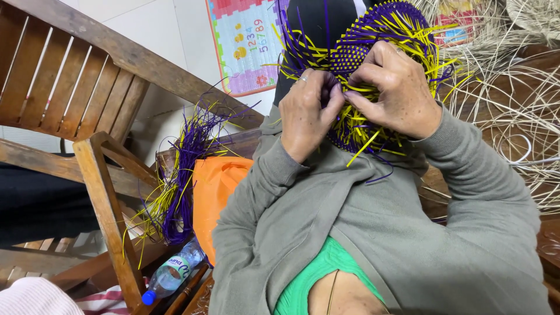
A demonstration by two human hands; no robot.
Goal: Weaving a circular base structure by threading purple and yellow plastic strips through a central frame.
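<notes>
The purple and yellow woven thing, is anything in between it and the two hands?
Nothing visible is. Both the left hand and the right hand are right on the woven piece, fingers pinching its purple and yellow strips. The spare strip bundle and orange bag lie off to the side.

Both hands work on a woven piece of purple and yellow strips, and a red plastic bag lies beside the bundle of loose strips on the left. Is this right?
Not quite: the head view shows the plastic bag is orange, not red. The rest holds: the left hand and right hand both work on the purple and yellow woven piece, and the bag lies beside the bundle of loose strips.
</notes>
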